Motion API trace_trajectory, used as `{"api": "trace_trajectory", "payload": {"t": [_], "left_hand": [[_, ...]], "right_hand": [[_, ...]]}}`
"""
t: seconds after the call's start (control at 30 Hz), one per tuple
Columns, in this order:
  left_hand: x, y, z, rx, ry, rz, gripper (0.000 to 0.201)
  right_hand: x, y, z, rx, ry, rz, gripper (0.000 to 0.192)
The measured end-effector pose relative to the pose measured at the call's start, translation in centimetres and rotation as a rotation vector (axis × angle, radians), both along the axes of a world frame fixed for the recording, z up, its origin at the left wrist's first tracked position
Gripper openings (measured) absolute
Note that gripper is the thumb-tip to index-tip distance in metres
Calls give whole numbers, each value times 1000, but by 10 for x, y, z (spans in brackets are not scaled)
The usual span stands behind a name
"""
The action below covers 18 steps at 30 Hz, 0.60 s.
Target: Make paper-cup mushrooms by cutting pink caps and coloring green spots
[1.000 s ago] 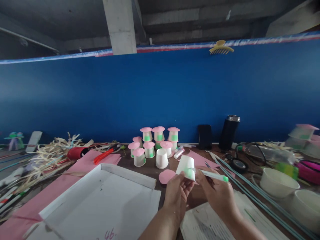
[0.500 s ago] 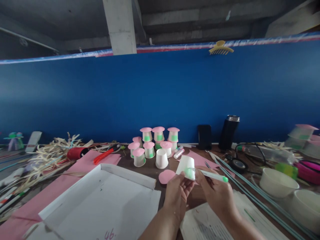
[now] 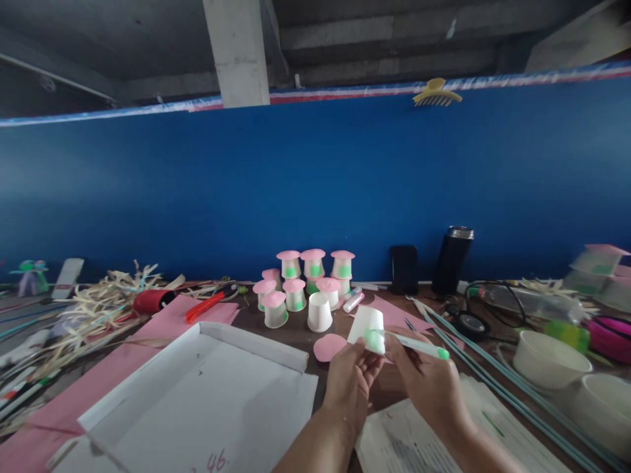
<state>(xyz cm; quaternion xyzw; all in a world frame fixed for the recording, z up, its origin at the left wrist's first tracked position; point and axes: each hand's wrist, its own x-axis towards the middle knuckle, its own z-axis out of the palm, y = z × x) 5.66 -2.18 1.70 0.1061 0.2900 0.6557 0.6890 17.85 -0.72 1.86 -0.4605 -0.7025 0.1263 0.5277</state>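
My left hand (image 3: 349, 384) holds a small white paper cup (image 3: 366, 326) upside down above the table. My right hand (image 3: 428, 380) grips a green marker (image 3: 414, 344) whose tip touches a green patch on the cup's side. A loose pink paper disc (image 3: 328, 347) lies on the table just left of the cup. Behind it stands a cluster of finished cups with pink tops and green patches (image 3: 305, 276), plus one plain white cup (image 3: 319, 312).
A white shallow box lid (image 3: 197, 401) lies at front left on pink paper (image 3: 162, 325). Straw strips (image 3: 98, 305) and red scissors (image 3: 204, 307) sit left. A black flask (image 3: 451, 259), phone (image 3: 403, 269), white bowls (image 3: 549, 358) and thin green rods (image 3: 493, 374) are right. Printed paper (image 3: 419, 440) lies under my hands.
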Motion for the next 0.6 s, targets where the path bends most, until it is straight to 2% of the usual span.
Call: {"api": "trace_trajectory", "payload": {"t": [0.2, 0.47, 0.6], "left_hand": [[1, 0, -1, 3, 9, 2, 10], [1, 3, -7, -22, -8, 34, 8], [1, 2, -5, 6, -17, 21, 9]], "right_hand": [[-2, 1, 0, 4, -6, 22, 28], [-2, -3, 2, -27, -76, -16, 29], [-3, -3, 3, 6, -57, -42, 28]]}}
